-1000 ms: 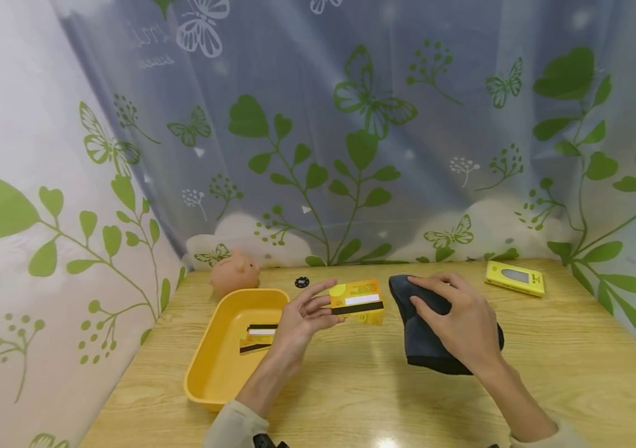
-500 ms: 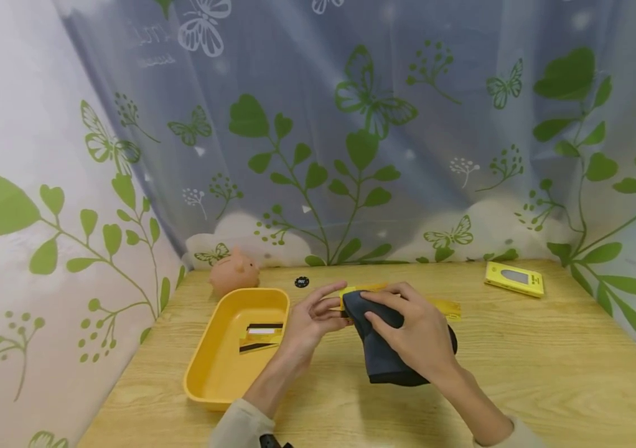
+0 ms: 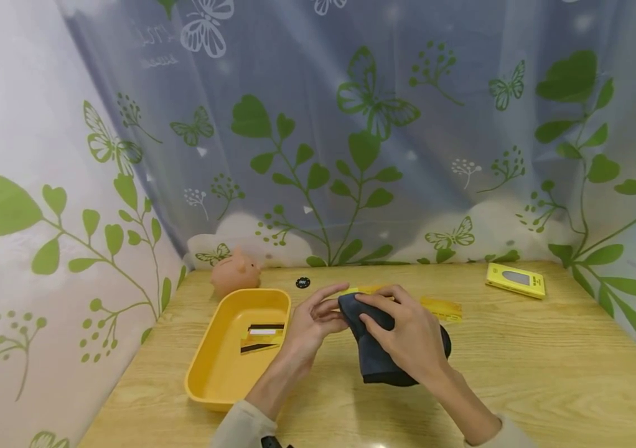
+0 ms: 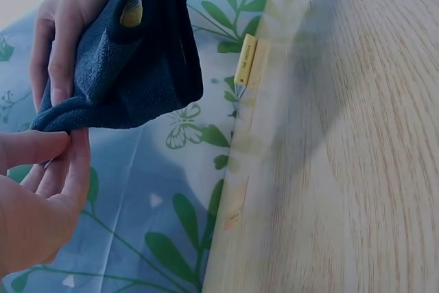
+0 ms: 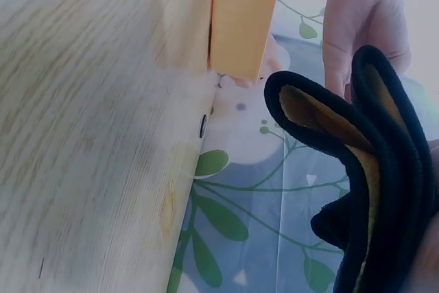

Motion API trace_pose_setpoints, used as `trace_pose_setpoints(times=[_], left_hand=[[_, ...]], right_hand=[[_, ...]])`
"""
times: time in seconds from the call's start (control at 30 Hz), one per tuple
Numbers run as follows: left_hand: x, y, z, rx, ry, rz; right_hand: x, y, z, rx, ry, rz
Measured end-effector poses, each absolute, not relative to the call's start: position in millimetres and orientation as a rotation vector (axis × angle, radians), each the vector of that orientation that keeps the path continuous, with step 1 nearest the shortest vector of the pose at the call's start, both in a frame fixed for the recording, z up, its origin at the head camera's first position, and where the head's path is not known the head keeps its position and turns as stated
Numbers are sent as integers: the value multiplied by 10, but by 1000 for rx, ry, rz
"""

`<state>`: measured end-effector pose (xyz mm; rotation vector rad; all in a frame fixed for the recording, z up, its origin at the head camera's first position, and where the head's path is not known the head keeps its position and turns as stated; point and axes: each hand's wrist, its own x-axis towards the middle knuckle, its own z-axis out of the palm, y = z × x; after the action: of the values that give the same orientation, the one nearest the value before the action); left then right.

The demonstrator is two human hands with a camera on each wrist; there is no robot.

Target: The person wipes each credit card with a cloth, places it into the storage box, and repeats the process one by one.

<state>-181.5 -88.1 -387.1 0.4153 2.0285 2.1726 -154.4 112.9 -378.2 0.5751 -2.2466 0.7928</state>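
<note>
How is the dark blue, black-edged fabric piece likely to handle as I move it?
The dark blue, black-edged fabric piece is probably floppy: it bends into loops in the right wrist view. It seems light for its size, given its hollow-looking folds. Its fuzzy surface should resist slipping under the bare right hand.

Blue-grey curtain [image 3: 307, 56] w/ grn leaf print, bhnd lt-wood tbl [image 3: 542, 379].
</note>
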Motion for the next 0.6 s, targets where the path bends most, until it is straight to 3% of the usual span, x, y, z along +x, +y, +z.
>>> trace_pose_setpoints(times=[0.6], left_hand=[[-1819, -967, -3864, 330, 2000, 2206]], right_hand=[[-1529, 1462, -3776, 467, -2247, 797]])
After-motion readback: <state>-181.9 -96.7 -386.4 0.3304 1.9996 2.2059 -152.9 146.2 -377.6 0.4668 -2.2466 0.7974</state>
